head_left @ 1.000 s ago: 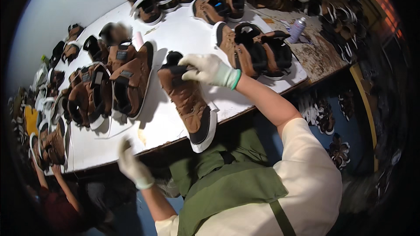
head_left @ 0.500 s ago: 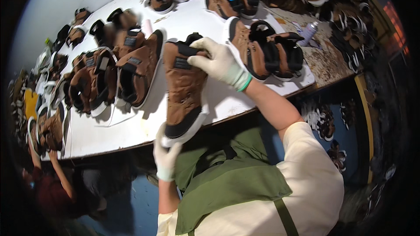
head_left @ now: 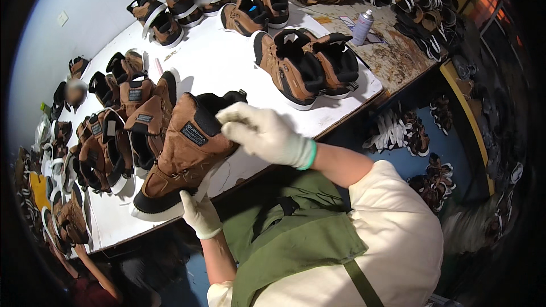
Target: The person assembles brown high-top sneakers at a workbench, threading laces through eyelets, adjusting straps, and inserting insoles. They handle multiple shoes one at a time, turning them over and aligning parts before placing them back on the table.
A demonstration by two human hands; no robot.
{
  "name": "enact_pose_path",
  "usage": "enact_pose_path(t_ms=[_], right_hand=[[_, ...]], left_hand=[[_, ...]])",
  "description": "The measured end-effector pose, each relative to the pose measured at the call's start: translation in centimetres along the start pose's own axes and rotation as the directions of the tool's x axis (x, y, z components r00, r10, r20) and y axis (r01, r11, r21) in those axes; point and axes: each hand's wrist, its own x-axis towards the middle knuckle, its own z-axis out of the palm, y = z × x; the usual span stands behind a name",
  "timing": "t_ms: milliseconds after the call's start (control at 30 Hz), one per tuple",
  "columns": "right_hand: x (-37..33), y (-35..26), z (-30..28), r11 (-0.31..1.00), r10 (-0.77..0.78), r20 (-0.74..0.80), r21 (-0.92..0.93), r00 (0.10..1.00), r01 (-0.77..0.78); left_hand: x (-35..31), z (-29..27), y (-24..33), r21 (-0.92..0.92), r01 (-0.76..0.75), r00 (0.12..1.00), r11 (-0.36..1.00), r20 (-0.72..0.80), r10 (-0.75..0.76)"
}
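A brown high-top shoe (head_left: 187, 148) with a black toe band, black collar and white sole is held over the table's near edge, its toe tilted to the lower left. My left hand (head_left: 202, 216), in a white glove, grips it from the near side by the sole, partly hidden beneath it. My gloved right hand (head_left: 261, 133) is at the shoe's black collar, fingers bent and loosely apart, with nothing visible between them. A dark label shows on the shoe's tongue. Left of it stand several similar brown shoes (head_left: 142, 119).
The white tabletop (head_left: 210, 62) carries more brown shoes (head_left: 179, 0) at the back and a pair (head_left: 296, 68) at the right. A spray can (head_left: 362, 27) stands on a stained board beyond. Shoe parts (head_left: 421, 11) are heaped far right. Another person's arm (head_left: 96, 273) reaches in at lower left.
The shoe has moved left and turned, its toe swinging from pointing toward me to the lower left. My right hand has loosened its pinch at the tongue. The view has shifted too.
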Motion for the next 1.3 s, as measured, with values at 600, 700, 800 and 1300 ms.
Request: enact_pose_path(t_ms=[600, 700, 800, 1300], right_hand=[[-3.6, 6.0, -13.9, 0.494, -0.240, 0.043, -0.854, 0.970, 0.160], [-3.7, 5.3, -12.2, 0.679, -0.205, 0.048, -0.712, 0.978, 0.178], [-3.9, 4.7, -12.6, 0.647, -0.379, 0.047, -0.701, 0.924, 0.301], [-6.2, 6.2, -23.7, 0.247, -0.087, -0.436, -0.881, 0.896, -0.404]], left_hand=[[11.3, 0.0, -3.6, 0.339, 0.056, 0.997, 0.939, 0.022, -0.068], [11.6, 0.0, -2.9, 0.493, 0.010, 1.000, 0.870, -0.030, 0.006], [9.5, 1.1, -1.8, 0.595, -0.033, 0.975, 0.803, -0.156, 0.156], [3.3, 27.4, -8.9, 0.412, -0.718, 0.688, -0.561, 0.544, -0.480]])
